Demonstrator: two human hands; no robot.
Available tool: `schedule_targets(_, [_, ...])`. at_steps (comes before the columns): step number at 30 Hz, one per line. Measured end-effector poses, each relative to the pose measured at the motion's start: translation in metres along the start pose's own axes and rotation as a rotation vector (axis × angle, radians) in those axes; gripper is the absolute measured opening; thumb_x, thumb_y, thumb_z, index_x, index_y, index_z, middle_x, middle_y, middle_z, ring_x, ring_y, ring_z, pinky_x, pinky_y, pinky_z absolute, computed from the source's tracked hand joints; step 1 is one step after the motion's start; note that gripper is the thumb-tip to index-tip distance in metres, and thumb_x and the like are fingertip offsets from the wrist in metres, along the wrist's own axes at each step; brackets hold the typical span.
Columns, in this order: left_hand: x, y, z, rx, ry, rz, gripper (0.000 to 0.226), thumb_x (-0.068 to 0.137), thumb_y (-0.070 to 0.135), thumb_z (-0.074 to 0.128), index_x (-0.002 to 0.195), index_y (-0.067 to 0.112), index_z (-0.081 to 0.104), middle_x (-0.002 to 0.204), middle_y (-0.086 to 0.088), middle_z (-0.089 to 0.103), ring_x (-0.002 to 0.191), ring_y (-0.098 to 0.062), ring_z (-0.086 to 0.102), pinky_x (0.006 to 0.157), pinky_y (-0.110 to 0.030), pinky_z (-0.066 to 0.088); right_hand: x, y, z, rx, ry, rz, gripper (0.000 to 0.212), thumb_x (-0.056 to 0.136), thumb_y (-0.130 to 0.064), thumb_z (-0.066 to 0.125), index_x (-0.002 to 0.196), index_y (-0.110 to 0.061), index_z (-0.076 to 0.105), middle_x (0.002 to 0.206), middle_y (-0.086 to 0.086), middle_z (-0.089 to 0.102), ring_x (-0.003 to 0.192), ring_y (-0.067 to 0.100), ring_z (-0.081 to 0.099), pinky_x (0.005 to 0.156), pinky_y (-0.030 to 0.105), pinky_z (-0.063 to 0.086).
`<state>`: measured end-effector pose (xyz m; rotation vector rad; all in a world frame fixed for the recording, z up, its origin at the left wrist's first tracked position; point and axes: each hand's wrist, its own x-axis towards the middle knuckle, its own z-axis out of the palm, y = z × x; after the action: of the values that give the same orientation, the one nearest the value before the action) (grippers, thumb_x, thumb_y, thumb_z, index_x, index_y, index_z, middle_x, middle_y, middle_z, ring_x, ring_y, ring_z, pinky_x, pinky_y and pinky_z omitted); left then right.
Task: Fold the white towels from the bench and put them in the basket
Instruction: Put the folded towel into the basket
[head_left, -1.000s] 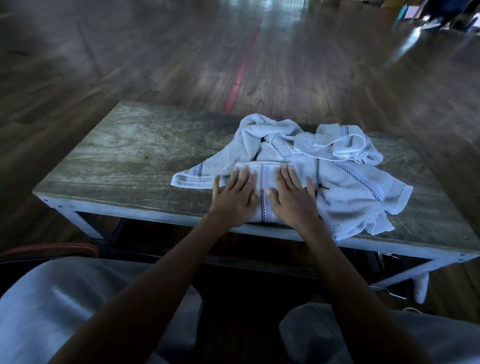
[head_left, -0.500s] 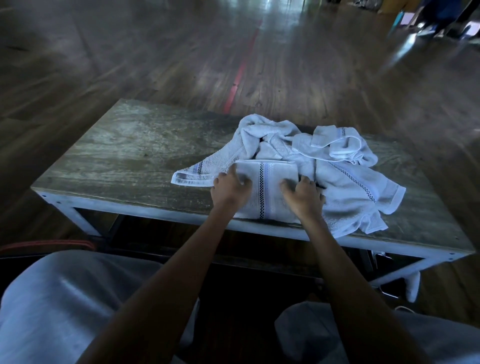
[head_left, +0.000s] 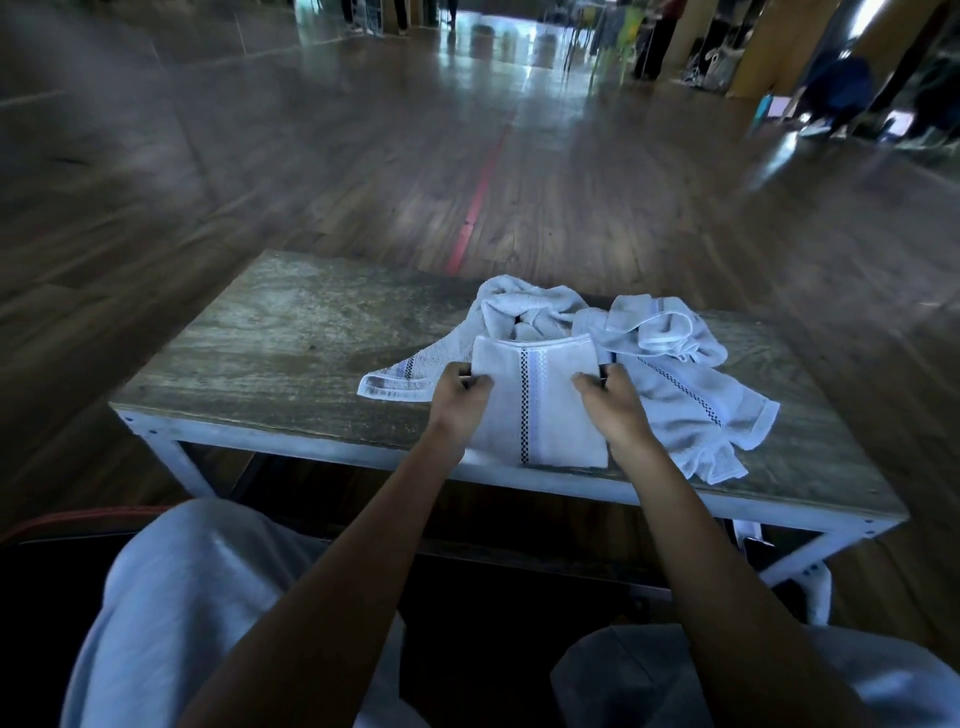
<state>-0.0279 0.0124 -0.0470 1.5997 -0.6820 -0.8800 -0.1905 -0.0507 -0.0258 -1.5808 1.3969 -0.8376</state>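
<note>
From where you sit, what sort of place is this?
Probably a big hall or gym: a wide polished wooden floor with a red line along it, blurred bags at the far edge, and a worn bench holding a folded towel beside a heap of towels.

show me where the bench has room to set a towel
The bench is bare on its left half, up to the stray corner of the pile, and in a narrow strip right of it. Crowded mid-bench: left hand and right hand grip the folded towel.
</note>
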Motion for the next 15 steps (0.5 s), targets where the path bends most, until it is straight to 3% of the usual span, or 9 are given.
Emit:
schedule_targets(2, [-0.007, 0.019, -0.009, -0.082, 0.003, 0.065, 0.014, 0.090, 0.015, 0.057, 0.100, 0.008, 0.053, 0.081, 0.003, 0.055, 0.077, -0.015, 0.053, 0.069, -0.029, 0.044, -0.008, -0.021, -0.008, 0.063, 0.030, -0.048, 0.022, 0.092, -0.027, 0.053, 0.105, -0.010, 0.048, 0.083, -0.001, 0.053, 0.074, 0.012, 0.051, 0.061, 0.027, 0.040])
schedule_targets(6, [-0.027, 0.080, -0.039, -0.264, 0.030, 0.295, 0.009, 0.089, 0.002, 0.058, 0.095, 0.009, 0.057, 0.083, -0.003, 0.059, 0.080, -0.016, 0.053, 0.075, -0.028, 0.044, -0.024, -0.079, -0.019, 0.176, 0.084, -0.147, 0.021, 0.092, -0.031, 0.054, 0.099, -0.012, 0.051, 0.081, -0.002, 0.052, 0.078, 0.015, 0.051, 0.068, 0.029, 0.039])
schedule_targets(10, [-0.055, 0.133, -0.083, -0.372, 0.088, 0.383, 0.017, 0.089, 0.008, 0.061, 0.105, 0.012, 0.055, 0.087, -0.003, 0.060, 0.088, -0.019, 0.054, 0.084, -0.039, 0.046, -0.051, -0.139, -0.010, 0.266, 0.093, -0.254, 0.024, 0.092, -0.035, 0.054, 0.096, -0.012, 0.051, 0.077, -0.003, 0.050, 0.073, 0.014, 0.048, 0.066, 0.030, 0.038])
schedule_targets(12, [-0.074, 0.146, -0.110, -0.377, 0.132, 0.397, 0.019, 0.088, 0.012, 0.062, 0.106, 0.014, 0.056, 0.090, -0.003, 0.062, 0.087, -0.019, 0.056, 0.084, -0.041, 0.048, -0.069, -0.162, 0.004, 0.300, 0.059, -0.286, 0.025, 0.091, -0.036, 0.054, 0.096, -0.011, 0.051, 0.080, 0.000, 0.051, 0.073, 0.015, 0.049, 0.067, 0.030, 0.039])
schedule_targets(15, [-0.108, 0.154, -0.159, -0.375, 0.230, 0.439, 0.019, 0.089, 0.011, 0.061, 0.107, 0.013, 0.057, 0.091, -0.003, 0.062, 0.082, -0.015, 0.057, 0.078, -0.034, 0.047, -0.101, -0.193, 0.034, 0.351, -0.034, -0.323, 0.023, 0.090, -0.034, 0.056, 0.095, -0.012, 0.052, 0.082, 0.000, 0.055, 0.072, 0.014, 0.051, 0.065, 0.028, 0.041])
